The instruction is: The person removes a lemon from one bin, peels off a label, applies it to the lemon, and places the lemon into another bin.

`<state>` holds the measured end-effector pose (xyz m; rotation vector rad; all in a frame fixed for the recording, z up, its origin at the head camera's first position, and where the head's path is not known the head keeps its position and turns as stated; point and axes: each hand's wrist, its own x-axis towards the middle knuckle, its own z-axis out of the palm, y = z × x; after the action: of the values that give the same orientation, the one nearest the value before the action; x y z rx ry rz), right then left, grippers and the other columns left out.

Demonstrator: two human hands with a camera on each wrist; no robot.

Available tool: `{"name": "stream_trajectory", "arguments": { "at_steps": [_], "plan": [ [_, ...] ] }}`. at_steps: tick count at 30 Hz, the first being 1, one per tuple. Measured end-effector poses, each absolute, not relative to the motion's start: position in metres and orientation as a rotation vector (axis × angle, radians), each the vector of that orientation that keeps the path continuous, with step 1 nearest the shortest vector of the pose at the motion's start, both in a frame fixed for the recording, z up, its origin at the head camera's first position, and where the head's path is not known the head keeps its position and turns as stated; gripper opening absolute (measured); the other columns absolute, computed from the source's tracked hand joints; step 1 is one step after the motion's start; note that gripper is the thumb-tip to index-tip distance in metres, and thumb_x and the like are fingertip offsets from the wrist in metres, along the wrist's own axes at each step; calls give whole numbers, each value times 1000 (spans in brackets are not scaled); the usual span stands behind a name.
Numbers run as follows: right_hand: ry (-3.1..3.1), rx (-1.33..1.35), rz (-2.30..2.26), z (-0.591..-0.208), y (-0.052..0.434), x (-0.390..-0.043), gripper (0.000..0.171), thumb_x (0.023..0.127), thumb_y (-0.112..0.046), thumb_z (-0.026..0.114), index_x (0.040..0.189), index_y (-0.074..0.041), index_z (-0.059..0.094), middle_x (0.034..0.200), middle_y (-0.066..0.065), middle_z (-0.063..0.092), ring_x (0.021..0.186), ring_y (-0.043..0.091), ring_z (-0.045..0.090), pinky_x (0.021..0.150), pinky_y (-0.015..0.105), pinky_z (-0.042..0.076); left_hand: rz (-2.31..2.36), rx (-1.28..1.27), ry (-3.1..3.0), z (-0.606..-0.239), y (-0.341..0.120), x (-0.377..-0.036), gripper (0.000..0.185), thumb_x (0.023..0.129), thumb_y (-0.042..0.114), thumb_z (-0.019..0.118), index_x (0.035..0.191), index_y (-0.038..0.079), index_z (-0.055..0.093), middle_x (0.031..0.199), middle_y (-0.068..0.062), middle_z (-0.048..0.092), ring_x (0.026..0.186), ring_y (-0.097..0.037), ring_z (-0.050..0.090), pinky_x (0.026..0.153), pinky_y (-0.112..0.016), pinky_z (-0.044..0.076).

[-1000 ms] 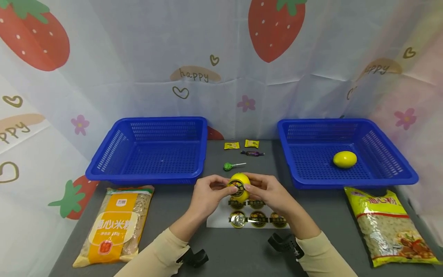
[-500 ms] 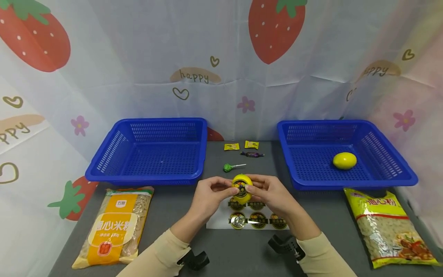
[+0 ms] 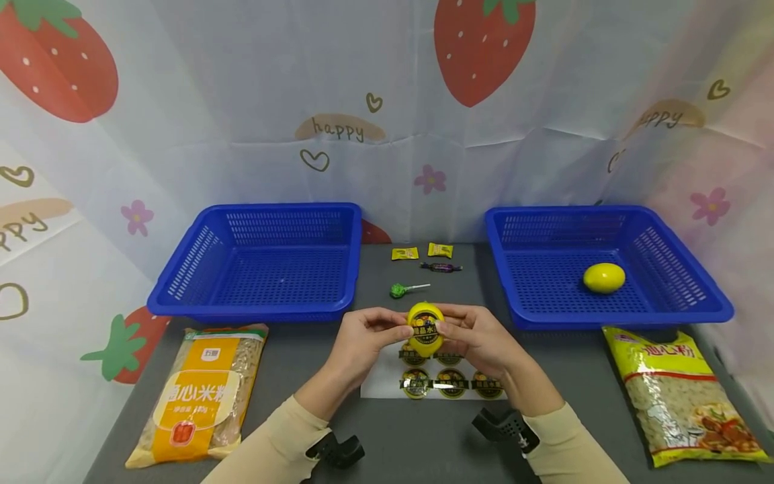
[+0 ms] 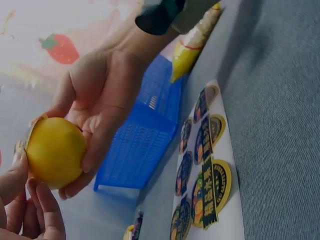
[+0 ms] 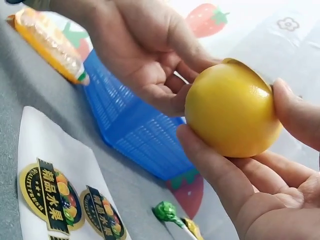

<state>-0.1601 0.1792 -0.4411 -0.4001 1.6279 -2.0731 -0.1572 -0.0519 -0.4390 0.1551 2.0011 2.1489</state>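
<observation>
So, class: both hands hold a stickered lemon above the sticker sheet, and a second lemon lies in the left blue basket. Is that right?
Not quite. The second lemon lies in the right blue basket, as the head view shows. The rest stands: both hands, left hand and right hand, hold the stickered lemon above the sticker sheet.

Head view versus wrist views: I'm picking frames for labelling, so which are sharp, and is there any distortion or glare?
Head view: evenly lit and sharp, edges bowed by the wide lens. Left wrist view: tilted, dimmer, lemon soft. Right wrist view: lemon crisp with a small highlight, backdrop washed out.
</observation>
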Motion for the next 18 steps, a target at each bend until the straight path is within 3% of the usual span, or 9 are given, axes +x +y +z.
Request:
{"name": "stream_trajectory", "arguments": {
  "at_steps": [9,12,18],
  "plan": [
    [1586,-395,-2116,-438,179,-161,59,103,-14,59,150,13,34,123,1,71,109,18,71,93,40,58,2223,256,1919,-436,-57,-157,23,87,1,77,109,-6,71,103,-8,75,94,-17,71,85,-31,60],
    [1615,-383,-2136,-436,178,-160,58,103,-13,60,150,11,36,124,3,70,108,18,71,89,37,59,2172,290,1987,-433,-59,-156,27,91,10,76,116,1,71,109,-9,74,98,-18,71,87,-33,60],
    [1833,-352,-2103,-429,173,-156,55,101,-15,64,149,2,45,139,20,60,109,17,70,82,32,61,1903,416,2265,-423,-53,-149,47,92,33,76,132,12,66,120,-9,72,105,-20,72,88,-32,59]
  ]
}}
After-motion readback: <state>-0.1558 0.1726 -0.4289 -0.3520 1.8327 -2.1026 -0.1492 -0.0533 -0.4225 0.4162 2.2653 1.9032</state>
